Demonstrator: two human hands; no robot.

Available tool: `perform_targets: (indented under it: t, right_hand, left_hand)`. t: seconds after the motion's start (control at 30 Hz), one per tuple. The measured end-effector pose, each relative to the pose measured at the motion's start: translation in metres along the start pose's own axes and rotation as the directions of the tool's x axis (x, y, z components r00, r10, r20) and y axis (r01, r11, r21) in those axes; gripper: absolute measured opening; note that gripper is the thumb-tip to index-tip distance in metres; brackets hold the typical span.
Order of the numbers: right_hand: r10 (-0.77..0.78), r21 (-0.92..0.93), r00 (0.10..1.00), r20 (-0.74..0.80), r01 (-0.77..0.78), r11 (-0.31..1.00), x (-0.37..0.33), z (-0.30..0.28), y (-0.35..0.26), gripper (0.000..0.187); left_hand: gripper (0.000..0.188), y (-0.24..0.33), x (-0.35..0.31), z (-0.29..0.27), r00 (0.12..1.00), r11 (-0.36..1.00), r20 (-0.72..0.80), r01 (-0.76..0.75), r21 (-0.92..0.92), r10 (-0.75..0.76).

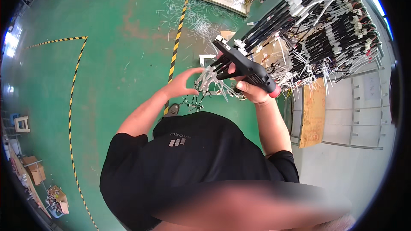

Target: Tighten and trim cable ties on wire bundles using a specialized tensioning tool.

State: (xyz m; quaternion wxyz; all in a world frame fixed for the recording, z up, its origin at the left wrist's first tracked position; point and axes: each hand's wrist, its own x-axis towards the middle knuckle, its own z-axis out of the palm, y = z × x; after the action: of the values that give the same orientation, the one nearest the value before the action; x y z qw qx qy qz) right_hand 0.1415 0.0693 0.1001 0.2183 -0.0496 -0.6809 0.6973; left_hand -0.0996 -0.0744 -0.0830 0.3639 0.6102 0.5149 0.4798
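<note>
My right hand (pixel 256 90) is wrapped round a black cable tie gun (pixel 248 66) with a red knob at its rear. The gun's nose points up and left, against a hanging bundle of black wires with white connectors (pixel 239 46). My left hand (pixel 180 83) curves in a C shape beside a tuft of white cable ties (pixel 208 78). Its thumb and index finger are apart, with green floor showing between them. The left hand's other fingers are mostly hidden. Below the ties dangle dark wire ends (pixel 195 100), some with light connectors.
Thick rows of hanging wire harnesses (pixel 329 38) fill the upper right, many with protruding tie tails. Clipped tie ends (pixel 203 28) litter the green floor by a yellow-black line (pixel 177 38). A wooden board (pixel 312 115) stands at right. A white stool (pixel 22 124) and cartons (pixel 34 169) sit far left.
</note>
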Motion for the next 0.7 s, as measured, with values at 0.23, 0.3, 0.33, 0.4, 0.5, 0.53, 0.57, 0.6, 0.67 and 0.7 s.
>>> perform_targets:
  t: [0.23, 0.3, 0.33, 0.4, 0.5, 0.53, 0.57, 0.6, 0.67, 0.7]
  right_hand:
    - [-0.029, -0.110, 1.000, 0.011, 0.030, 0.994, 0.007, 0.015, 0.000, 0.063]
    - [-0.003, -0.127, 0.998, -0.069, -0.005, 0.992, -0.009, 0.017, 0.004, 0.072]
    - [-0.074, -0.148, 0.978, -0.197, 0.045, 0.988, -0.015, 0.026, 0.008, 0.076]
    - [-0.123, -0.315, 0.967, -0.223, 0.048, 0.948, -0.029, 0.028, 0.003, 0.076]
    - [-0.046, -0.286, 0.961, -0.271, -0.035, 0.958, -0.066, 0.027, 0.018, 0.052]
    - [-0.024, -0.261, 0.935, -0.354, -0.074, 0.963, -0.067, 0.038, 0.018, 0.044]
    - [0.020, -0.291, 0.923, -0.384, -0.141, 0.946, -0.070, 0.046, 0.016, 0.043]
    - [0.063, -0.319, 0.909, -0.413, -0.209, 0.924, -0.070, 0.050, 0.016, 0.043]
    - [0.039, -0.364, 0.919, -0.392, -0.194, 0.911, -0.069, 0.059, 0.026, 0.043]
    - [0.052, -0.380, 0.923, -0.381, -0.207, 0.901, -0.067, 0.064, 0.026, 0.044]
  left_hand:
    - [0.027, -0.039, 0.021, -0.007, 0.949, 0.819, 0.302, 0.245, -0.518, -0.093]
    - [0.022, -0.039, 0.018, -0.026, 0.947, 0.775, 0.304, 0.267, -0.573, -0.101]
    - [0.022, -0.033, 0.018, -0.037, 0.950, 0.782, 0.283, 0.275, -0.559, -0.132]
    - [0.030, -0.028, 0.013, -0.064, 0.948, 0.743, 0.304, 0.272, -0.612, -0.096]
    - [0.036, -0.020, 0.005, -0.096, 0.927, 0.639, 0.355, 0.347, -0.687, -0.121]
    - [0.036, -0.016, 0.003, -0.101, 0.927, 0.653, 0.347, 0.350, -0.672, -0.140]
    - [0.036, -0.011, 0.002, -0.107, 0.923, 0.656, 0.355, 0.359, -0.664, -0.145]
    - [0.035, -0.006, 0.001, -0.113, 0.915, 0.632, 0.385, 0.370, -0.681, -0.120]
    - [0.033, 0.000, -0.006, -0.119, 0.909, 0.617, 0.404, 0.374, -0.692, -0.097]
    - [0.033, 0.005, -0.009, -0.120, 0.906, 0.618, 0.411, 0.381, -0.687, -0.102]
